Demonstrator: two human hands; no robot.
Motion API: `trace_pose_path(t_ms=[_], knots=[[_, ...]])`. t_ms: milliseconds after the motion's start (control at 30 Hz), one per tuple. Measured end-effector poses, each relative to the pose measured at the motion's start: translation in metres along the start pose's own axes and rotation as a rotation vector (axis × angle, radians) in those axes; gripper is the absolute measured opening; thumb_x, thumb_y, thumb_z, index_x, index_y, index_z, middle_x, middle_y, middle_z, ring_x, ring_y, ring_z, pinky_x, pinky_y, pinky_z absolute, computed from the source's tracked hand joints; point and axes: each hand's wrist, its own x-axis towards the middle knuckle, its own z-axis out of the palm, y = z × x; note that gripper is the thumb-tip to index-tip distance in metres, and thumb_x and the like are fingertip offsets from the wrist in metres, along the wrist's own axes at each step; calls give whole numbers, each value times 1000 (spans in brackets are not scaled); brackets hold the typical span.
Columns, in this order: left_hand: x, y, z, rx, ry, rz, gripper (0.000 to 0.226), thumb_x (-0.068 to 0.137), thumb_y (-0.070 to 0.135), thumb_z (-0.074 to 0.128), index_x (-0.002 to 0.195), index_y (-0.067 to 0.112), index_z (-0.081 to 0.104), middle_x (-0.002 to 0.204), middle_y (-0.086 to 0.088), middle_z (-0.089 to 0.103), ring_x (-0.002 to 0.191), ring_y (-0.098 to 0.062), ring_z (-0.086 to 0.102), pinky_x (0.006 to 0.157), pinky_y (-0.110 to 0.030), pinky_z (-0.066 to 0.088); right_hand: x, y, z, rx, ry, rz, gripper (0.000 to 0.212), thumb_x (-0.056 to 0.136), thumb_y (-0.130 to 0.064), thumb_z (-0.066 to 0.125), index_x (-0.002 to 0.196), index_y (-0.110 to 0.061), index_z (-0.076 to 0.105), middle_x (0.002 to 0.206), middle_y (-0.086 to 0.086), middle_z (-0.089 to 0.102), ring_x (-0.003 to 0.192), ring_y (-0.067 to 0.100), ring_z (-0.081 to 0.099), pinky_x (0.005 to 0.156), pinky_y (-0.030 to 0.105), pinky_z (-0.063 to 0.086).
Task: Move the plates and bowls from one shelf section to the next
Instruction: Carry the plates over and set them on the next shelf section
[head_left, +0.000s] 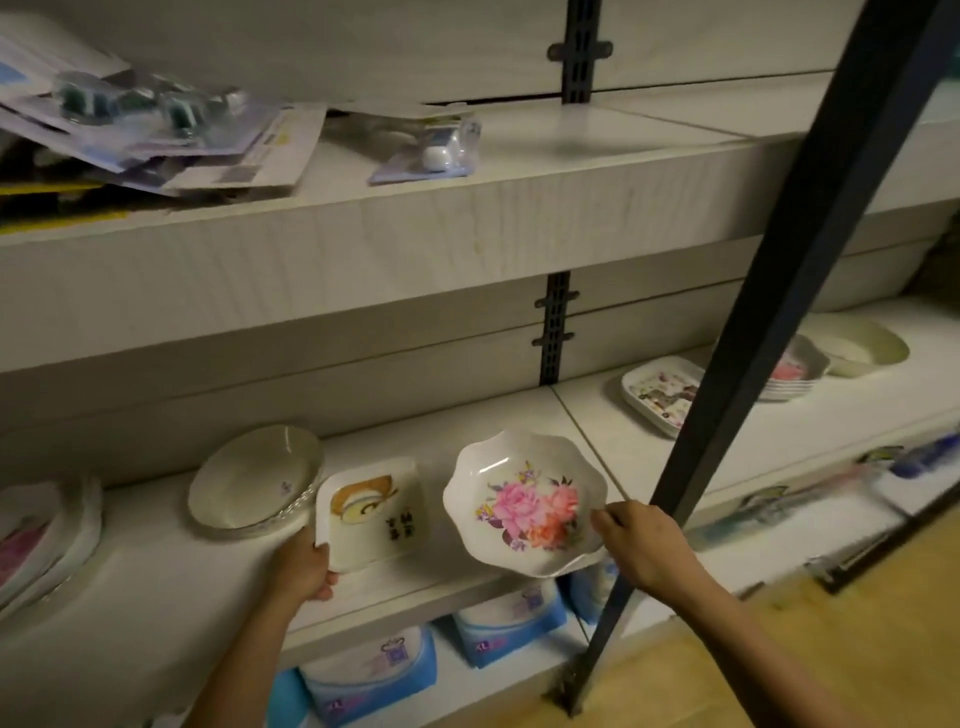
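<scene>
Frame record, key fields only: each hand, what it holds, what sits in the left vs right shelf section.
left hand: left hand grips the square plate at its near left corner
right hand: right hand grips the flowered bowl by its right rim
held items: both tilted toward the camera
left section: round plate stack
right section: square plate stack, white bowls
obstruction: black post crosses the right section

The right grip (639, 540) pinches the rim of a tilted scalloped floral bowl (524, 512) over the shelf (156, 571). The left grip (304, 564) holds a corner of a tilted square plate (371, 512), just beside a stack of round plates (254, 478).
</scene>
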Motion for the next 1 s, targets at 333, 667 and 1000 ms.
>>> trace_pose_path(t_ms=[333, 667, 1000], knots=[[-61, 13, -37, 161, 12, 190, 18, 95, 9, 39, 105, 0, 52, 66, -17, 63, 55, -30, 60, 57, -37, 51, -44, 28, -10, 23, 17, -12, 40, 96, -28, 41, 84, -2, 68, 80, 11, 67, 72, 20, 61, 72, 34, 51], [-171, 40, -9, 241, -30, 319, 15, 94, 9, 44, 84, 14, 55, 47, -5, 62, 42, -22, 55, 46, -25, 45, -75, 102, -68, -29, -58, -127, 40, 96, -26, 40, 72, -1, 60, 63, 1, 52, 60, 14, 46, 58, 26, 35], [-276, 74, 124, 184, 14, 281, 13, 94, 9, 44, 87, 11, 54, 57, -9, 62, 48, -23, 57, 52, -31, 48, -73, 225, -171, -31, -76, -132, 37, 94, -23, 44, 66, 0, 52, 75, 19, 60, 70, 27, 52, 63, 35, 36]])
